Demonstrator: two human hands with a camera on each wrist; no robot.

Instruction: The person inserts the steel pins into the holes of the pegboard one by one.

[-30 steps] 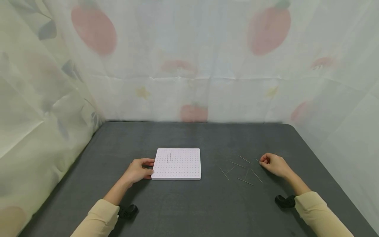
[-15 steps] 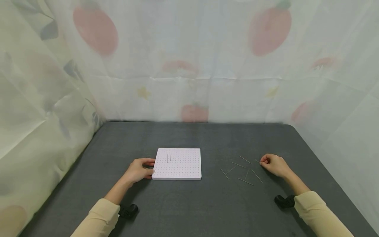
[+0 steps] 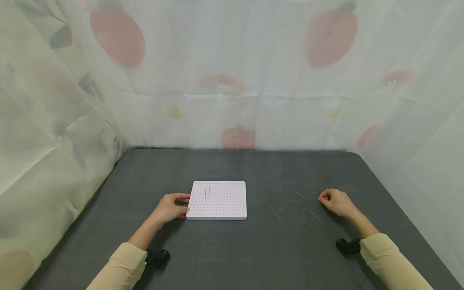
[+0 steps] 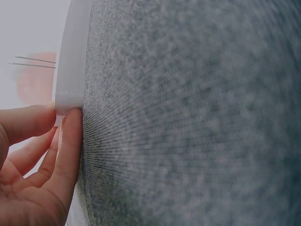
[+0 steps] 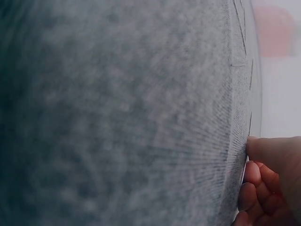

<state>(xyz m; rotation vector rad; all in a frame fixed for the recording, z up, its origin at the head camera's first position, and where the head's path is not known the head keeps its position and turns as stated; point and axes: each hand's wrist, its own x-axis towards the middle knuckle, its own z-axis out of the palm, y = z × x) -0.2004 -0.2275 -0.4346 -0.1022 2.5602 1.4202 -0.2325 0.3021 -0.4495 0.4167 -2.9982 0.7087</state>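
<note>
A white pegboard (image 3: 221, 203) with rows of small holes lies flat on the table. Two thin metal pins (image 4: 35, 62) stand upright in its upper left part. My left hand (image 3: 167, 208) holds the board at its left side, thumb at the near corner and fingers along the edge. Off to the right, my right hand (image 3: 336, 201) pinches a thin metal pin (image 3: 315, 198) between thumb and fingertips, low over the table. Its free end points left; the rest is hidden by the fingers. Several loose pins (image 3: 300, 222) lie scattered between the board and this hand.
The dark grey table (image 3: 232, 257) reaches back to a pale curtain (image 3: 282, 80) printed with fruit. More curtain hangs along the left and right sides. Black wrist straps (image 3: 157, 258) sit at both cuffs.
The pin in my right fingers now lies at a flatter angle, and that hand has shifted very slightly. My left hand stays on the pegboard.
</note>
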